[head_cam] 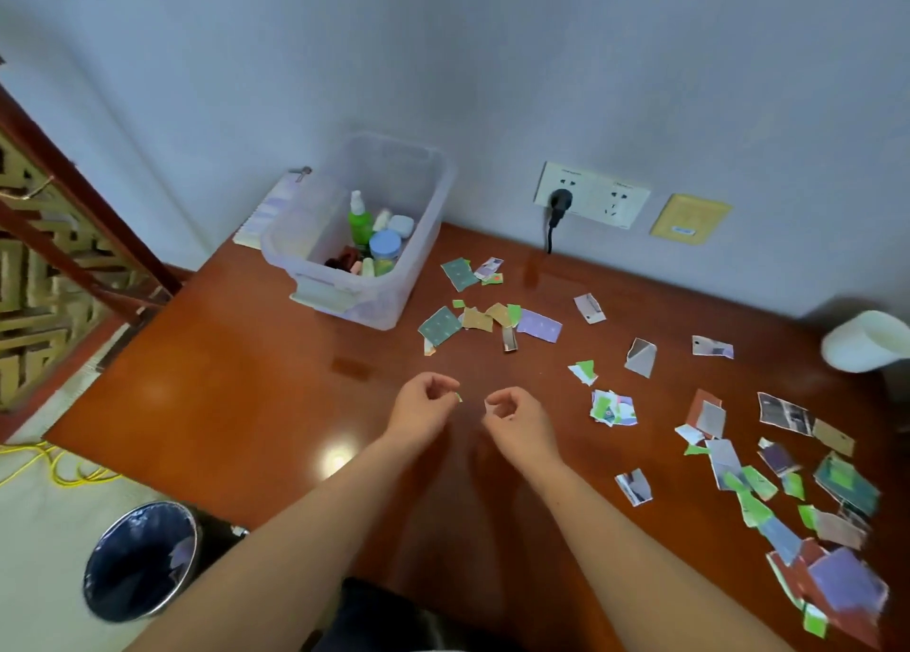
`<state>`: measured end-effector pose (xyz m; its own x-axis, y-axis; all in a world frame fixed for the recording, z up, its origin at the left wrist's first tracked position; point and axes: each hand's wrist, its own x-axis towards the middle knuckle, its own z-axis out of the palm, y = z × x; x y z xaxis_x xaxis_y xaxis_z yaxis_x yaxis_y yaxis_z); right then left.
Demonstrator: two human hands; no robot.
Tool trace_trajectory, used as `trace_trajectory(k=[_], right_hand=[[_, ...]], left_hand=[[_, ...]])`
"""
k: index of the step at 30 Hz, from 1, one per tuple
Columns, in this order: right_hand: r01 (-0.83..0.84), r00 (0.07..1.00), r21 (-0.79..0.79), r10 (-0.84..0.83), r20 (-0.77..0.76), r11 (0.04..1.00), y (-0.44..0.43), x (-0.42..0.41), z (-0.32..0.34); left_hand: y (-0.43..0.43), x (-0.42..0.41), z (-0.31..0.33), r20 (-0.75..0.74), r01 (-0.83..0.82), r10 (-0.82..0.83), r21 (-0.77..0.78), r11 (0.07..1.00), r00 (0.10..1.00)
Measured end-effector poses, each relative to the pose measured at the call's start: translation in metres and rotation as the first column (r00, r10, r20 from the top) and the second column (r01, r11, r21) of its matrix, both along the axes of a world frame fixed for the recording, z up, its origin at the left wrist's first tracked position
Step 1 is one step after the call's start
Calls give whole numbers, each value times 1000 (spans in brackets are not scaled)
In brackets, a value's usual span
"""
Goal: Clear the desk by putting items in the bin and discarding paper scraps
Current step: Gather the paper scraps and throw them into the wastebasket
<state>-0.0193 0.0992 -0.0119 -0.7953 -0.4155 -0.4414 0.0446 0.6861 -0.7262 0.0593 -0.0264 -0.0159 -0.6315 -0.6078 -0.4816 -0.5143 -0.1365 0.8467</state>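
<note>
Paper scraps (724,459): scattered across right half of desk (256,380), beside clear bin (362,237). Left hand (423,412): fingers pinched on small green scrap (459,397). Right hand (517,420): fingertips curled together; contents indiscernible.

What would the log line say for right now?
left hand: pinching green scrap | right hand: curled, contents unclear | scraps: many on desk | bin: filled
</note>
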Motion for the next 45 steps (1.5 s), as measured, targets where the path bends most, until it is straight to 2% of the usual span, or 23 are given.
trace_trajectory(k=[4, 8, 13, 18, 22, 26, 30, 38, 45], right_hand=[[3, 997, 174, 11, -75, 985, 2, -11, -15], [40, 995, 333, -6, -103, 942, -5, -13, -28], [169, 984, 444, -126, -125, 880, -16, -11, -40], [234, 968, 432, -168, -185, 871, -27, -11, -49], [217, 971, 415, -153, -183, 883, -30, -15, -53], [229, 970, 425, -169, -174, 876, -31, -17, -53], [238, 967, 402, -179, -179, 884, -34, -19, -53], [182, 983, 299, -162, -88, 937, -29, -17, -50], [152, 988, 252, -138, -76, 956, -22, -12, -50]], left_hand=[[-15, -13, -21, 139, 165, -152, -83, 983, 978], [-31, -23, -28, 306, 394, -312, -261, 881, 900], [-34, -31, -46, 407, 541, -405, -313, 781, 819], [-35, -37, -56, 417, 580, -422, -402, 709, 805], [-40, -36, -59, 409, 613, -465, -407, 677, 785], [-42, -34, -60, 396, 613, -468, -478, 629, 790], [-44, -33, -60, 426, 601, -427, -503, 621, 798], [-40, -27, -62, 415, 570, -394, -536, 623, 820], [-41, -23, -61, 393, 574, -418, -552, 605, 819]])
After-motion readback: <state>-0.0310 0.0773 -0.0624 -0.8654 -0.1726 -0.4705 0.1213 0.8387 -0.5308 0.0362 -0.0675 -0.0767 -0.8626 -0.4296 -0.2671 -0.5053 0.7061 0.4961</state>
